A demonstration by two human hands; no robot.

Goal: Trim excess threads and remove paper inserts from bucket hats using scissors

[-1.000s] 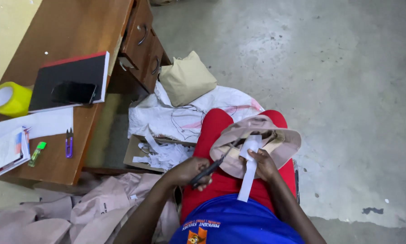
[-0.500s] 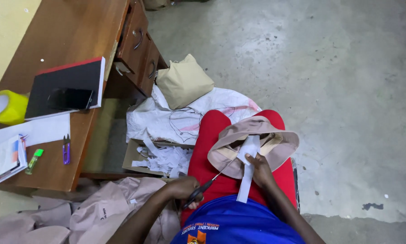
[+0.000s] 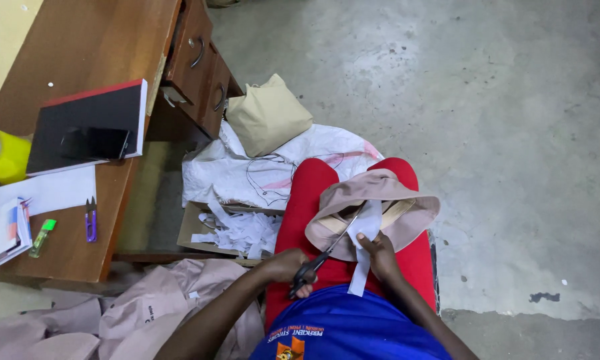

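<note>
A beige bucket hat [image 3: 380, 190] lies upside down on my lap, over red trousers. My right hand [image 3: 382, 255] pinches a white fabric strip [image 3: 364, 235] that hangs from the hat's brim towards my blue shirt. My left hand [image 3: 290, 267] grips black-handled scissors [image 3: 330, 247]. Their blades point up and to the right and reach the strip at the brim. I cannot tell whether the blades are around the strip.
A wooden desk [image 3: 80, 60] with drawers stands at the left. On it are a black notebook [image 3: 90, 127], a yellow tape roll [image 3: 0, 157], purple snips [image 3: 90, 220] and papers. On the floor are a cardboard tray of white scraps [image 3: 236, 230], a white sack [image 3: 260, 170], a beige bundle [image 3: 268, 117] and pinkish fabric pieces [image 3: 146, 307].
My left hand drew the scissors back towards my waist, then brought them up again so that the blades meet the white strip. My right hand stayed on the strip.
</note>
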